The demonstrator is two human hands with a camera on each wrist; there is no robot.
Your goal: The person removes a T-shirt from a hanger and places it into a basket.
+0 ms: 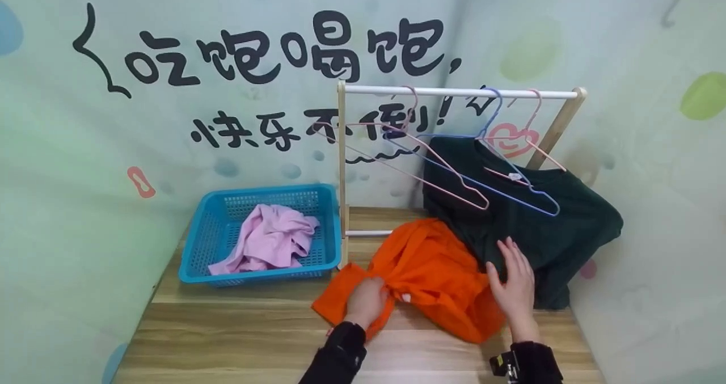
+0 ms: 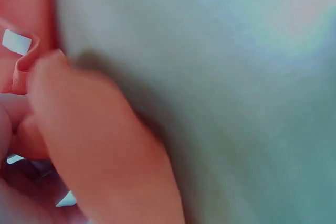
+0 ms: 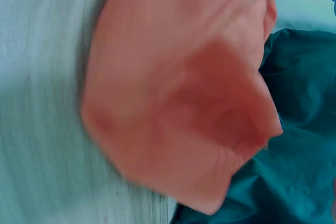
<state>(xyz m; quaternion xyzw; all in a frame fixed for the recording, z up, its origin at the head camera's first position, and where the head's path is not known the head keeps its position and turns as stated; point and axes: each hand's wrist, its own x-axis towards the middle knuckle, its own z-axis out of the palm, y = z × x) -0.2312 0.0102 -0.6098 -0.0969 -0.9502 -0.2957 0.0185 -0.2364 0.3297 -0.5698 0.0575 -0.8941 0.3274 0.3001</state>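
Observation:
An orange shirt (image 1: 431, 265) lies bunched on the wooden table, a small white label (image 1: 405, 297) showing near its gathered part. My left hand (image 1: 367, 302) grips the shirt beside that label. In the left wrist view, curled fingers (image 2: 13, 127) hold the orange cloth, partly hidden by a fold. My right hand (image 1: 515, 285) has its fingers extended at the shirt's right edge, in front of a dark green shirt (image 1: 539, 219); whether it touches the cloth I cannot tell. The right wrist view shows orange fabric (image 3: 173, 103) over the table, without the hand.
The dark green shirt hangs at the right of a rack with a white rail (image 1: 454, 92). A pink hanger (image 1: 448, 168) and a blue hanger (image 1: 492, 112) hang left of it. At left stands a blue basket (image 1: 195, 248) holding pink cloth (image 1: 272, 236). A printed backdrop encloses the table.

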